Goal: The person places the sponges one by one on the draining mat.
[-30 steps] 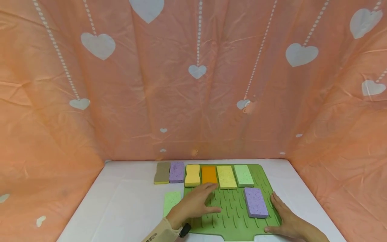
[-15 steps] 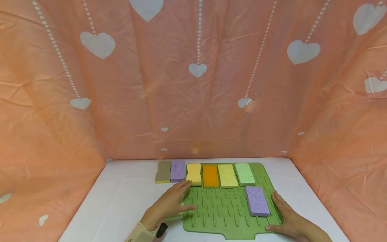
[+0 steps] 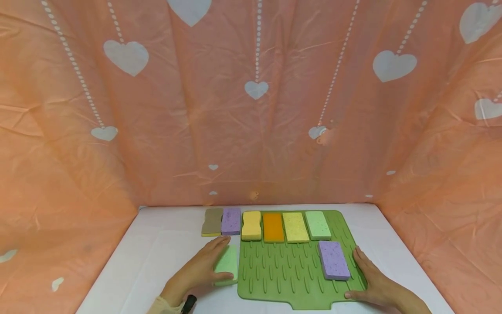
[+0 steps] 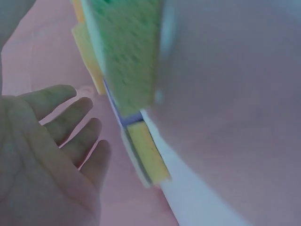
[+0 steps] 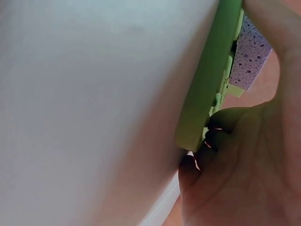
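My left hand (image 3: 198, 267) is spread beside a light green sponge (image 3: 228, 261) that lies on the white table, left of the green ridged mat (image 3: 280, 279). In the left wrist view its fingers stretch out apart from the sponge (image 4: 129, 52), holding nothing. At the mat's right edge rests my right hand (image 3: 374, 284), fingertips touching the rim, as the right wrist view also shows. A purple sponge (image 3: 334, 261) sits on the mat close to that hand. Along the mat's far side lie a yellow sponge (image 3: 251, 226), an orange one, a pale yellow one and a mint one.
Off the mat's far left corner, a grey-topped sponge (image 3: 212, 221) and another purple sponge (image 3: 231, 221) lie side by side. A peach curtain (image 3: 251, 131) with white hearts stands behind and at both sides of the table (image 3: 129, 261).
My left hand has moved left from above the mat to the light green sponge beside it. The right hand stays at the mat's edge; the sponges look unmoved.
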Demonstrator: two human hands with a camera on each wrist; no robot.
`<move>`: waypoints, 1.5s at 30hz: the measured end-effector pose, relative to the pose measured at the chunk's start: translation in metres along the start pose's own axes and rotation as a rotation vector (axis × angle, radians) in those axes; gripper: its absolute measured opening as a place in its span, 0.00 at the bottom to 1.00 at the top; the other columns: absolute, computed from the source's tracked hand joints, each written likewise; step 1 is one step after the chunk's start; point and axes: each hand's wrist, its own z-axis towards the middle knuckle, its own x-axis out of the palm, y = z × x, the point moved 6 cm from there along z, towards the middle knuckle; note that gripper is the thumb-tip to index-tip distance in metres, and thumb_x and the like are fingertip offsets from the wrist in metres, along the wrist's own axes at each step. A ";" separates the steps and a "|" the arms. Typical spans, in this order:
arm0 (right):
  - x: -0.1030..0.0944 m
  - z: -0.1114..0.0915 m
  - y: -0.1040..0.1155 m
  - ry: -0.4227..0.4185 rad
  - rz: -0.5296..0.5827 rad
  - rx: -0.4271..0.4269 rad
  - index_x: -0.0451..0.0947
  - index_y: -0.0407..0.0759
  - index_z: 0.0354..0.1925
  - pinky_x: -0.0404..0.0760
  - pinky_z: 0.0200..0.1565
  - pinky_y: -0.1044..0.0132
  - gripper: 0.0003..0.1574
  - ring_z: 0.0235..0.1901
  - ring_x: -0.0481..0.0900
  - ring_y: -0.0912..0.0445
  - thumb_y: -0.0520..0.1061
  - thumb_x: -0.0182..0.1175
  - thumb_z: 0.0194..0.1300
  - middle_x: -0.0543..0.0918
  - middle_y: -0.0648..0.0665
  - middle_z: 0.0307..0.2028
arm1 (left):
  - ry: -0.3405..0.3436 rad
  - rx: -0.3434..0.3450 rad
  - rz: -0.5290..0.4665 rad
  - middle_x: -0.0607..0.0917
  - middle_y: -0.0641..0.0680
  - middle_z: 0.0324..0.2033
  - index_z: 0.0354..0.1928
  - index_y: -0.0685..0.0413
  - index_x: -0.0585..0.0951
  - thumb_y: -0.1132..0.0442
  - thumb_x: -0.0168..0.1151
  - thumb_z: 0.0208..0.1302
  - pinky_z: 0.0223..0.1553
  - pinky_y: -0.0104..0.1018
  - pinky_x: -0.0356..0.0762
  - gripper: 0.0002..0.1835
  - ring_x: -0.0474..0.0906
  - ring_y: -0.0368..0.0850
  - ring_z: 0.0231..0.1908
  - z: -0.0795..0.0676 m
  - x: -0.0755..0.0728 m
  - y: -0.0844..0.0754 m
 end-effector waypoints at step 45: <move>0.001 0.005 -0.001 0.061 0.045 0.042 0.48 0.22 0.81 0.62 0.70 0.37 0.79 0.76 0.54 0.21 0.62 0.82 0.55 0.51 0.19 0.80 | 0.093 -0.101 -0.114 0.66 0.63 0.79 0.82 0.61 0.63 0.37 0.83 0.54 0.75 0.68 0.61 0.62 0.62 0.66 0.78 -0.026 0.002 0.026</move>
